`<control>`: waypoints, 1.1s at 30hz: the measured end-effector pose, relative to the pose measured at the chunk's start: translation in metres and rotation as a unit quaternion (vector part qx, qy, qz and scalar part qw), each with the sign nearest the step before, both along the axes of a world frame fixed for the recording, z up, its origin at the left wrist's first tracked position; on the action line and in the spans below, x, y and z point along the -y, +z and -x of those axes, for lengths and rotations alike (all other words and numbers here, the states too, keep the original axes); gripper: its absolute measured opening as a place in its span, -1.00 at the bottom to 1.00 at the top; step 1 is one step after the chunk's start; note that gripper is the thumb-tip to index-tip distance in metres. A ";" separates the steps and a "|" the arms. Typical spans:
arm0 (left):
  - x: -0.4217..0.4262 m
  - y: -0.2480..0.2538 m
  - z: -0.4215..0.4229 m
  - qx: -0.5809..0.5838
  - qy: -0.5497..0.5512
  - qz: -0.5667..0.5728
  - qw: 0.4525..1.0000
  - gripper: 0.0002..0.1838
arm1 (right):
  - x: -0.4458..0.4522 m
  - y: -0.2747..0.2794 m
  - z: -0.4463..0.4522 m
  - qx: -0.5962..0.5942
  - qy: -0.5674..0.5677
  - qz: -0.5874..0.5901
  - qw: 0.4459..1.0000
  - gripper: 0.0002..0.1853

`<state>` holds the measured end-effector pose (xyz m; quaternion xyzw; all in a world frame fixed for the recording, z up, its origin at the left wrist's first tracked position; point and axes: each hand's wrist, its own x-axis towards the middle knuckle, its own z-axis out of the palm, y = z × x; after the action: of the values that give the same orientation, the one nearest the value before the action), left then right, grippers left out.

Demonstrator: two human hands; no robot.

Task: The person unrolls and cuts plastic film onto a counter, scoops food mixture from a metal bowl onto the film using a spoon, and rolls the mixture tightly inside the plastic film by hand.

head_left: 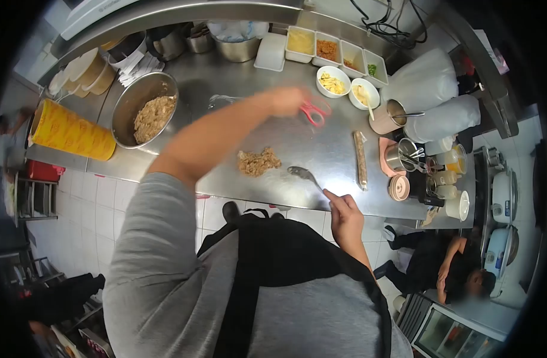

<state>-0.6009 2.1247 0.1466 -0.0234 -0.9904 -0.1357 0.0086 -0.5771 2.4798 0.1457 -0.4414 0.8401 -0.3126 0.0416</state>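
Observation:
My left hand (288,101), blurred by motion, is stretched across the steel counter beside red-handled scissors (315,112). Its fingers are smeared, so I cannot tell whether it grips them. Near the front edge, my right hand (346,218) is closed on the handle of a metal spoon (303,173), whose bowl points left, low over the counter. Just left of the spoon lies a loose heap of brownish mixture (258,161). To the right rests a long, thin roll in clear wrapping (360,160).
A steel mixing bowl (121,125) with similar mixture stands left, beside a yellow patterned cylinder (73,131). White topping tubs (299,56) and small white bowls (333,92) line the back. A utensil pot (398,156) stands right. Another person (446,262) is at lower right.

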 end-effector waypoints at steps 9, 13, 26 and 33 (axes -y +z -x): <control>0.154 -0.021 -0.095 -0.009 0.401 0.251 0.881 -0.75 | 0.067 0.001 -0.010 -0.034 0.127 -0.025 0.991 -0.59; 0.122 -0.002 -0.093 -0.073 0.391 0.236 0.886 -0.60 | 0.094 -0.021 -0.014 -0.046 0.138 -0.083 0.986 -0.66; -0.024 -0.058 -0.262 -0.216 0.392 -0.027 0.894 -0.45 | 0.099 -0.021 -0.016 0.008 0.171 -0.062 0.983 -0.70; -0.045 -0.083 -0.285 -0.254 0.401 -0.053 0.879 -0.48 | 0.108 -0.009 -0.016 -0.097 0.173 -0.107 0.974 -0.61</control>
<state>-0.3160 2.1693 0.0639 0.3425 -0.8704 -0.1619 0.3144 -0.5607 2.3717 0.1362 -0.6013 0.7794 -0.1651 0.0603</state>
